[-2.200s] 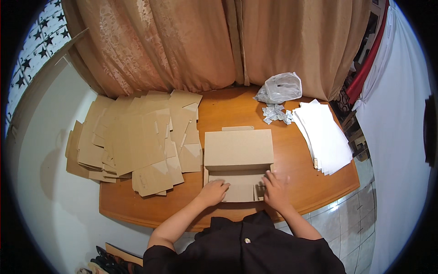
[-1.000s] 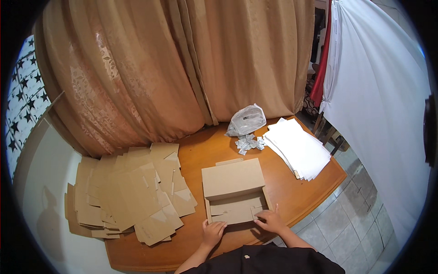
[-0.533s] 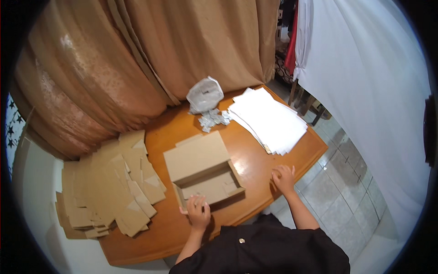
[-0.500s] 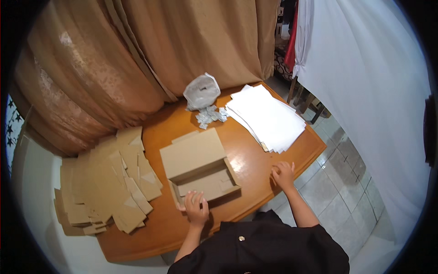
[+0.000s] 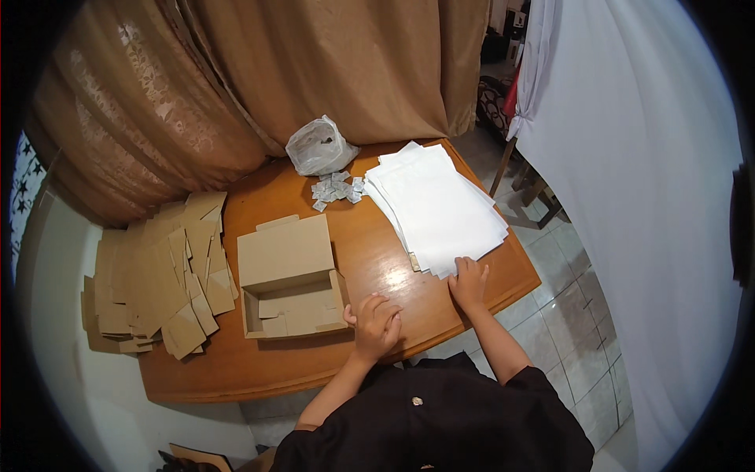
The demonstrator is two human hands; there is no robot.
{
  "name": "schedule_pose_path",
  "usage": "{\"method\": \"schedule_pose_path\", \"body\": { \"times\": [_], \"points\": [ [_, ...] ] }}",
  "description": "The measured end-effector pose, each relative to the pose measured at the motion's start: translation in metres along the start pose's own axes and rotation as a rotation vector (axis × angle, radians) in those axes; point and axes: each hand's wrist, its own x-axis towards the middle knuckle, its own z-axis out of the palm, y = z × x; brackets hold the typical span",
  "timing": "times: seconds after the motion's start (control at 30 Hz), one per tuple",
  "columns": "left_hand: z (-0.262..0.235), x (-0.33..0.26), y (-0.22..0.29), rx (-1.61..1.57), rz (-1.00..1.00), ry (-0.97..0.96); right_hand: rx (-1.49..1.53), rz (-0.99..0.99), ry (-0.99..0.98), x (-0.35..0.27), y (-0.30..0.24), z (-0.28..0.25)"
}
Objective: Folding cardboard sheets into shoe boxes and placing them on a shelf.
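Observation:
An open cardboard box stands on the table, its lid folded back and a few flaps showing inside. Just beyond its right front corner is my left hand, holding nothing, with its fingers loosely curved and apart. My right hand reaches the near edge of a stack of white paper sheets. Its fingertips touch the top sheet; the fingers are apart, and no sheet is lifted.
Flattened cardboard boxes lie piled at the left of the wooden table. Toward the back are small grey sachets beside an open clear plastic bag. A brown curtain hangs behind, a white cloth at the right.
My left hand has left the box's front edge and moved right. My right hand has moved forward onto the paper stack. The whole view has shifted, with the table farther left.

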Motion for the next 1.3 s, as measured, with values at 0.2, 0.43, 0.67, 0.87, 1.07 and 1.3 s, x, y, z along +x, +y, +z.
{"method": "schedule_pose_path", "body": {
  "times": [0.2, 0.43, 0.67, 0.87, 1.07, 1.3],
  "points": [
    [0.029, 0.011, 0.006, -0.072, -0.087, -0.091, 0.017, -0.056, -0.004, 0.003, 0.016, 0.013],
    [0.097, 0.027, -0.004, -0.064, -0.038, -0.433, 0.077, -0.118, -0.156, -0.005, 0.023, 0.000],
    [0.166, 0.054, -0.008, 0.164, 0.195, -0.527, 0.214, -0.019, 0.067, -0.030, 0.034, 0.003],
    [0.203, 0.055, -0.019, 0.258, 0.218, -0.525, 0.322, 0.108, 0.150, -0.032, 0.043, 0.012],
    [0.212, 0.057, -0.025, 0.265, 0.346, -0.484, 0.348, 0.107, 0.135, -0.032, 0.046, 0.009],
    [0.187, 0.077, -0.009, -0.012, 0.226, -0.557, 0.359, 0.104, 0.136, -0.030, 0.047, 0.008]
  ]
}}
